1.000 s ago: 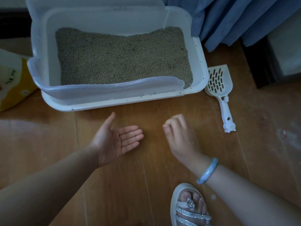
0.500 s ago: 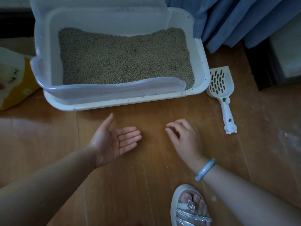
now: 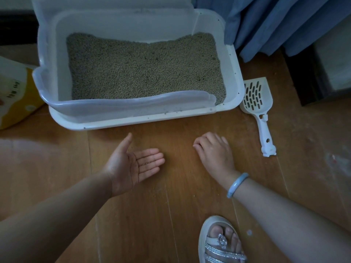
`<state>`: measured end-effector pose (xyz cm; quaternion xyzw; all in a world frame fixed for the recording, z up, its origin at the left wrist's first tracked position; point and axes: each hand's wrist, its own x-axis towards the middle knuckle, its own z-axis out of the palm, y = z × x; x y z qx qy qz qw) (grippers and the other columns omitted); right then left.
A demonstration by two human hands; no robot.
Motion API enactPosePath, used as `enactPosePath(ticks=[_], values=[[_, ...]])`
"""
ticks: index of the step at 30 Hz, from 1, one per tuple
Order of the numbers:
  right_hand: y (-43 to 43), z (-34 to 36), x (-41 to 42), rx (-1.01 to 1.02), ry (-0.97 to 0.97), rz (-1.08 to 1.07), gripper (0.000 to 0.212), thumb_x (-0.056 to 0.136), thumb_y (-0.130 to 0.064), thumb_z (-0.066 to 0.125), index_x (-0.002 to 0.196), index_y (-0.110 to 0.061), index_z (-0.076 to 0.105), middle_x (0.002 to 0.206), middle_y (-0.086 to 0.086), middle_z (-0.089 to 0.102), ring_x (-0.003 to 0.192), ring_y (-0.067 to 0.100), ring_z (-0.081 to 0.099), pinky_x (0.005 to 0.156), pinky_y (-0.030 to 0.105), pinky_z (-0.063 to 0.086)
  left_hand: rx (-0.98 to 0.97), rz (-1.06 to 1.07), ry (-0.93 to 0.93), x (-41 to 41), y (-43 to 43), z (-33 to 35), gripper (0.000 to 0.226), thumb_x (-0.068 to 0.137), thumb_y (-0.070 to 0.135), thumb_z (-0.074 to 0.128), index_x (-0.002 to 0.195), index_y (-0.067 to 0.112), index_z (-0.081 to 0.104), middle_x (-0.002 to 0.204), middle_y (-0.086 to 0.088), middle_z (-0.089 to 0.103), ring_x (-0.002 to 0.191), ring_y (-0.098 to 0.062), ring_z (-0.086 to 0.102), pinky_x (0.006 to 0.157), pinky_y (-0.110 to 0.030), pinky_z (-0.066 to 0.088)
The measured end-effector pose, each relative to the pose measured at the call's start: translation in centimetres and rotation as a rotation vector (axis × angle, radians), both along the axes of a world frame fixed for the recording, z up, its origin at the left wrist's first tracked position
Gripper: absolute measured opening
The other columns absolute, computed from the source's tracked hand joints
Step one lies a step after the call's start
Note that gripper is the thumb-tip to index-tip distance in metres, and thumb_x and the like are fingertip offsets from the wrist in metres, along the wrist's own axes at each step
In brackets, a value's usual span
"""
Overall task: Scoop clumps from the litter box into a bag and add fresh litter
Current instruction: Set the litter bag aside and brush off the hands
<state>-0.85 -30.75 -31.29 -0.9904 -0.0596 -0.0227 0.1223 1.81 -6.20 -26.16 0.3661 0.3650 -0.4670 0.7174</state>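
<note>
A white litter box (image 3: pixel 133 123) holding grey-brown litter (image 3: pixel 144 69) stands on the wooden floor ahead of me. To its right lies a white slotted scoop (image 3: pixel 255 97), handle toward me, touched by neither hand. My left hand (image 3: pixel 131 166) is held palm up below the box's front rim, fingers straight, with a few tiny grains on them. My right hand (image 3: pixel 214 152) is palm down near it, fingers curled with their tips at the floor; what is under them is hidden. A yellow and white litter bag (image 3: pixel 15 92) sits at the far left.
A blue curtain (image 3: pixel 275 21) hangs behind the box's right corner, with dark furniture (image 3: pixel 303 73) beside it. My foot in a silver-strapped sandal (image 3: pixel 220 242) is at the bottom edge. A pale blue bracelet (image 3: pixel 237 184) circles my right wrist.
My right hand has turned flatter and sunk toward the floor, fingers still curled. My left hand has stayed palm up in nearly the same spot.
</note>
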Motion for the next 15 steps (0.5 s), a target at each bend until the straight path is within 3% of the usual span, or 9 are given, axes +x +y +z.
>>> enactPosePath(ticks=[5, 10, 15], values=[[-2.8, 0.3, 0.4, 0.073, 0.01, -0.303, 0.044, 0.096, -0.037, 0.027, 0.078, -0.01, 0.058, 0.077, 0.008, 0.057, 0.069, 0.029, 0.055, 0.067, 0.039, 0.041, 0.005, 0.003, 0.0, 0.0, -0.1, 0.1, 0.079, 0.089, 0.066, 0.03, 0.118, -0.002, 0.057, 0.114, -0.019, 0.067, 0.103, -0.027, 0.067, 0.095, -0.039, 0.046], [-4.5, 0.3, 1.1, 0.049, -0.034, -0.26, 0.022, 0.086, -0.032, 0.054, 0.083, -0.016, 0.069, 0.08, 0.002, 0.062, 0.075, 0.023, 0.057, 0.068, 0.034, 0.039, 0.012, -0.004, -0.002, -0.2, 0.2, 0.0, 0.079, 0.089, 0.066, 0.03, 0.119, -0.003, 0.057, 0.114, -0.019, 0.067, 0.103, -0.027, 0.067, 0.094, -0.039, 0.046], [-3.7, -0.2, 2.0, 0.026, -0.06, -0.191, 0.014, 0.084, -0.027, 0.061, 0.084, -0.017, 0.071, 0.081, 0.002, 0.064, 0.077, 0.023, 0.058, 0.068, 0.034, 0.039, 0.012, -0.021, -0.013, -0.4, 0.1, 0.1, 0.079, 0.089, 0.066, 0.03, 0.12, -0.002, 0.057, 0.115, -0.019, 0.067, 0.105, -0.027, 0.066, 0.093, -0.039, 0.046]])
